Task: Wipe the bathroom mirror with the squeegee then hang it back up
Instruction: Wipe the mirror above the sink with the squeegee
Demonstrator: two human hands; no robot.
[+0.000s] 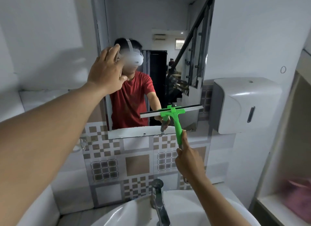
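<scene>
The bathroom mirror [168, 20] hangs on the wall ahead and reflects a person in a red shirt wearing a white headset. A green squeegee [175, 114] with a long blade lies against the lower part of the glass, blade nearly level. My right hand [188, 160] grips the bottom of its handle, index finger stretched up along it. My left hand [106, 71] is raised at the mirror's left edge, fingers spread, palm toward the glass, holding nothing.
A white sink [134, 212] with a chrome tap [159, 198] sits directly below. Patterned tiles [134, 163] cover the wall under the mirror. A white paper dispenser [244, 104] hangs to the right, and a shelf [286, 207] with something pink is at the far right.
</scene>
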